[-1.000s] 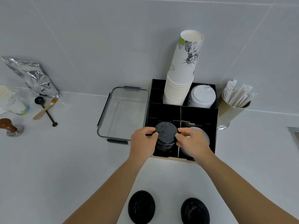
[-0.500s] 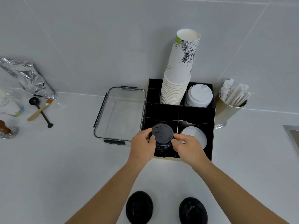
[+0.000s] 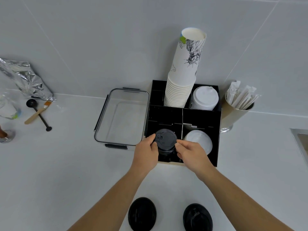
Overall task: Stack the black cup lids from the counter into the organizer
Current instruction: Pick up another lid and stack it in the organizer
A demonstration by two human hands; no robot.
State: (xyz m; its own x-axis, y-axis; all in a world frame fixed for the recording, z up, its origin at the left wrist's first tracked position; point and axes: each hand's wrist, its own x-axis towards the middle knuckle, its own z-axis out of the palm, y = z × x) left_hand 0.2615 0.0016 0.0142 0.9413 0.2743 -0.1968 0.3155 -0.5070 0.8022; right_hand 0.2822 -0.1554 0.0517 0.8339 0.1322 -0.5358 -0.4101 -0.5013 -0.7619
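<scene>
A black organizer (image 3: 200,116) stands on the white counter against the wall. In its front left compartment sits a stack of black cup lids (image 3: 165,140). My left hand (image 3: 146,152) grips the stack's left edge and my right hand (image 3: 191,151) grips its right edge. Two more black lids lie on the counter near me, one on the left (image 3: 142,213) and one on the right (image 3: 197,217), between my forearms.
The organizer also holds white lids (image 3: 199,141) at front right, a tall stack of paper cups (image 3: 184,75) and white dome lids (image 3: 204,98) at the back. A clear bin (image 3: 123,117) sits to its left, a holder of wrapped sticks (image 3: 237,105) to its right. Foil bag (image 3: 25,79), scoop (image 3: 39,114) far left.
The lid stack has sunk lower into the front left compartment with both hands still on it. The camera view shifted slightly.
</scene>
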